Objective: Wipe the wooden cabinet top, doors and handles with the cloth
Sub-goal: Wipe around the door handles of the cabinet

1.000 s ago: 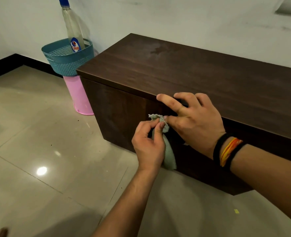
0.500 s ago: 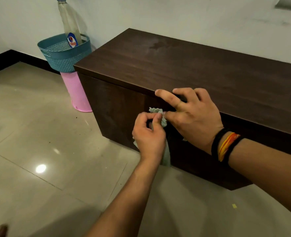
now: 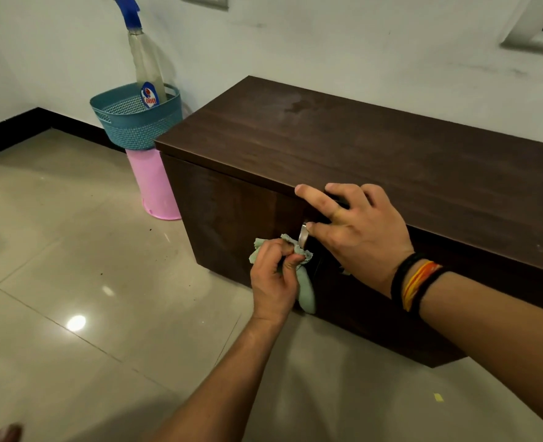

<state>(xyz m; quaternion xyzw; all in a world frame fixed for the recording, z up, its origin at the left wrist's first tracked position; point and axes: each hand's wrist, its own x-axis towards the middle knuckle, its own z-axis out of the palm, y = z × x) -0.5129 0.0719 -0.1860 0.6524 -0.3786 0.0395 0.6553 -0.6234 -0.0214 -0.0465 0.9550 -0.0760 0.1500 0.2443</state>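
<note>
A low dark wooden cabinet (image 3: 375, 148) stands against the white wall, with its doors facing me. My left hand (image 3: 275, 279) grips a pale green cloth (image 3: 305, 288) bunched against the door front, just below a silver metal handle (image 3: 303, 235). My right hand (image 3: 356, 231) rests on the cabinet's front edge; its thumb touches the top of the handle and its fingers spread over the top edge. Black and orange bands circle the right wrist. The lower part of the handle is hidden behind the cloth and my left hand.
A teal basket (image 3: 136, 119) holding a spray bottle (image 3: 144, 62) sits on an upturned pink bin (image 3: 155, 186) at the cabinet's left end. Glossy beige floor tiles (image 3: 72, 266) stretch to the left and toward me. A black skirting runs along the wall.
My left hand slid the cloth down the handle, so the handle's silver top now shows. My right thumb stays at the top of the handle. The view shifted slightly.
</note>
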